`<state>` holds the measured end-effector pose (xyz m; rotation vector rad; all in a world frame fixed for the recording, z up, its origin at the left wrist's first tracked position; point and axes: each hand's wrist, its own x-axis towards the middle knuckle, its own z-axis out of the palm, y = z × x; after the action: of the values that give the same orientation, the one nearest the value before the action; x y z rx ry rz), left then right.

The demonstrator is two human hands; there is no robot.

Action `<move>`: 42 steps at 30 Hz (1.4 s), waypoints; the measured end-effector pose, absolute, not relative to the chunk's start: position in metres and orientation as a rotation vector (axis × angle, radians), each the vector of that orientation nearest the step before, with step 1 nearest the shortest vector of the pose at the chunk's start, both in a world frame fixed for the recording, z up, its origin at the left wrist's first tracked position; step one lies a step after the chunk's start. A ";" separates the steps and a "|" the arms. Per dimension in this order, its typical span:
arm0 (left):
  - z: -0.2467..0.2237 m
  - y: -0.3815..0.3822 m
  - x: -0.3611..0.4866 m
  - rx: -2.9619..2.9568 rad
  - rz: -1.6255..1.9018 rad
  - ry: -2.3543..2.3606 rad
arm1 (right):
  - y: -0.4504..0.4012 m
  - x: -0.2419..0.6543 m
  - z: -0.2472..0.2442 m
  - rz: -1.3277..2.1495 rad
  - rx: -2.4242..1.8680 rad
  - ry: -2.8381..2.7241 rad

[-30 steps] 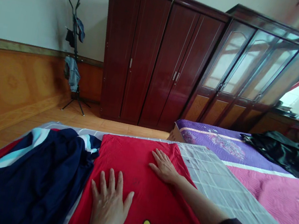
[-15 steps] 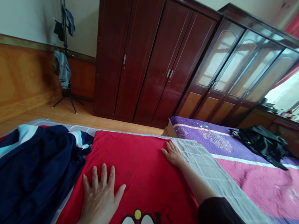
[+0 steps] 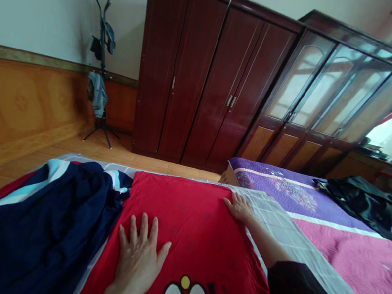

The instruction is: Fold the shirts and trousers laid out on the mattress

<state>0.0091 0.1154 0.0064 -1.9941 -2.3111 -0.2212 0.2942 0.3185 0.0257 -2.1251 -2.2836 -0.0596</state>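
A red cloth garment with printed cartoon eyes [image 3: 183,220] is spread out in front of me; its lower part runs out of view. My left hand [image 3: 140,255] lies flat on its left side, fingers spread. Farther off, my right hand [image 3: 238,207] rests open on its upper right corner. Both palms are down and neither grips the fabric. Just left of the red garment is a crumpled navy garment [image 3: 40,226] with white and light blue stripes, and some red cloth shows beneath it.
A grey checked sheet [image 3: 280,226] lies under the garments. To the right is a bed with a purple and pink cover [image 3: 335,256], with a dark garment [image 3: 363,200] on it. Dark red wardrobes [image 3: 192,76] and a coat stand [image 3: 102,66] stand at the back.
The view has turned slightly left, so the whole scene sits farther right. Both hands stay flat on the red garment in about the same spots.
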 end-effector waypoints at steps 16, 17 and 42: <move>-0.003 0.118 0.006 -2.002 -0.391 -2.331 | 0.255 0.341 0.002 -0.218 -1.984 -2.330; -0.003 0.119 0.006 -2.007 -0.396 -2.336 | 0.249 0.334 0.003 -0.253 -1.954 -2.320; -0.004 0.124 -0.027 -2.351 -0.494 -2.149 | 0.184 0.127 0.007 0.110 -1.327 -2.656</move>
<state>-0.0269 0.1236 -0.0041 -2.3507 -2.1490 -0.4942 0.1273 0.1835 0.0067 -1.3267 -2.6556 0.1098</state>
